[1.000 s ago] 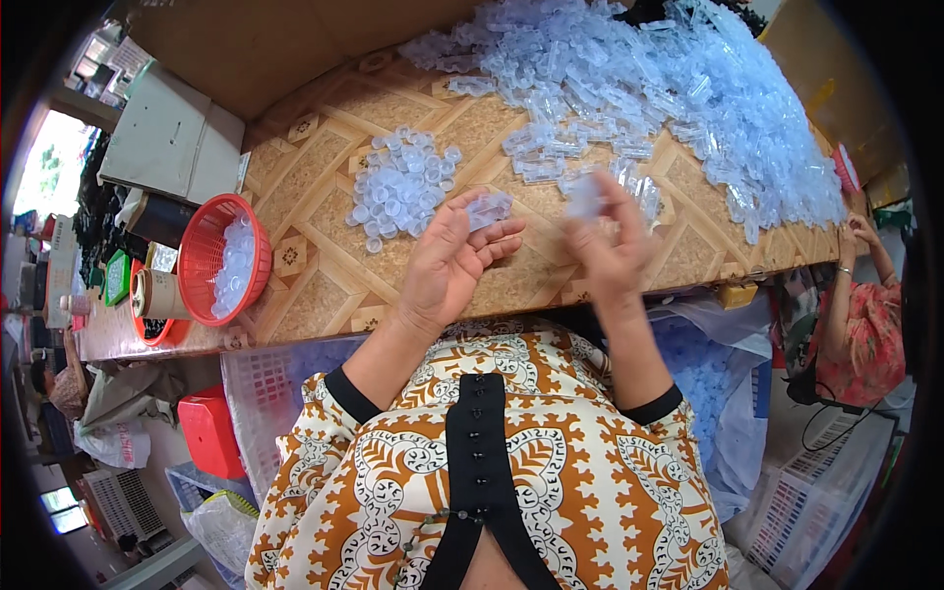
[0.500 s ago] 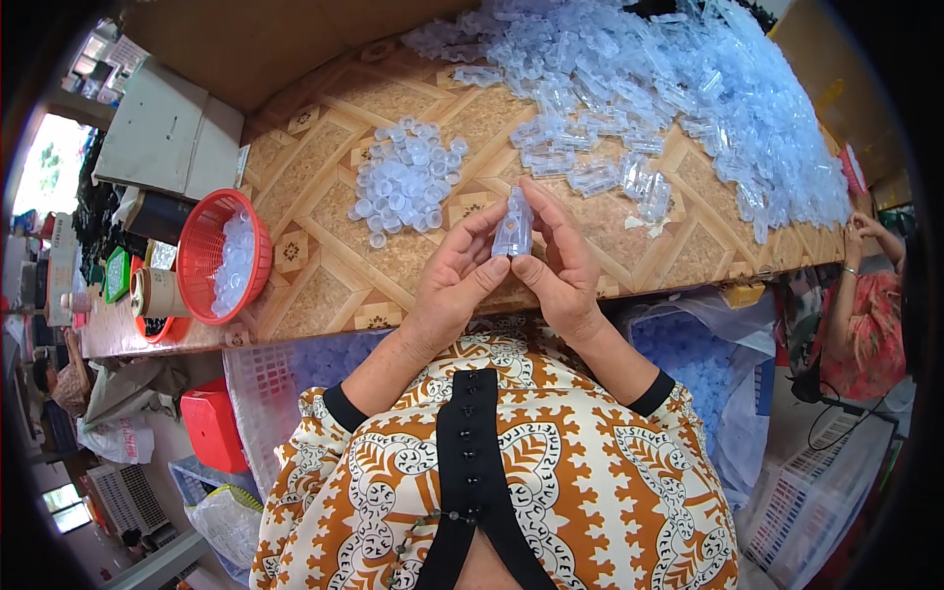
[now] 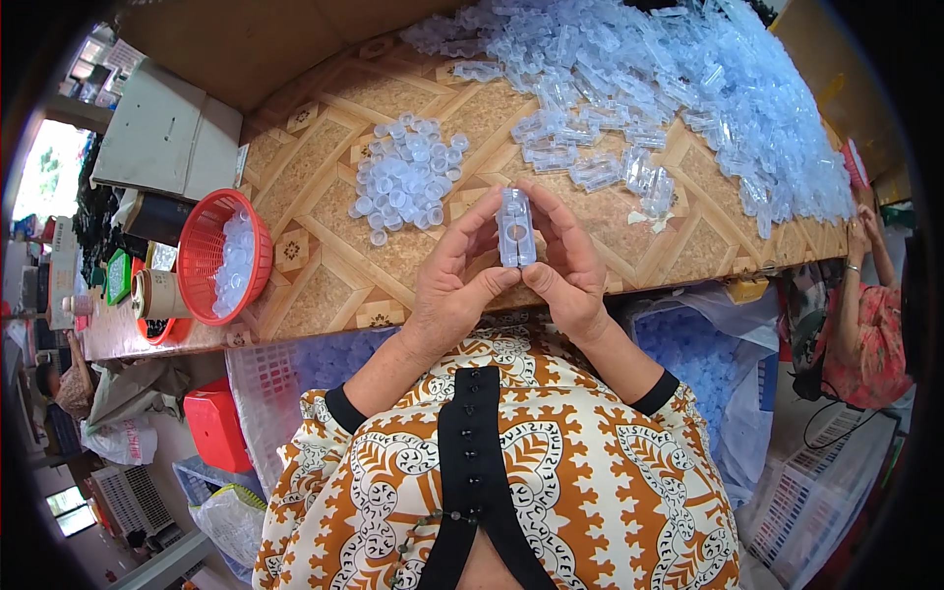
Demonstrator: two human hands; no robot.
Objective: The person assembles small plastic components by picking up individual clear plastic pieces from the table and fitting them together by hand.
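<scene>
- Hands meet at frame centre — left hand (image 3: 454, 283) and right hand (image 3: 567, 267) both pinch one clear plastic piece (image 3: 515, 228), held upright between thumbs and fingertips above the table (image 3: 324, 285) edge.
- Caps (image 3: 405, 179), small and clear, lie piled just upper left of the hands.
- Heap (image 3: 688, 88) of clear pieces fills the upper right.
- Red basket (image 3: 224, 258) — far left, holding more caps.

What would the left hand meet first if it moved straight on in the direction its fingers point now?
Probably the clear rectangular plastic piece it already touches; past that, the fingers of the right hand. Depth is hard to judge.
</scene>
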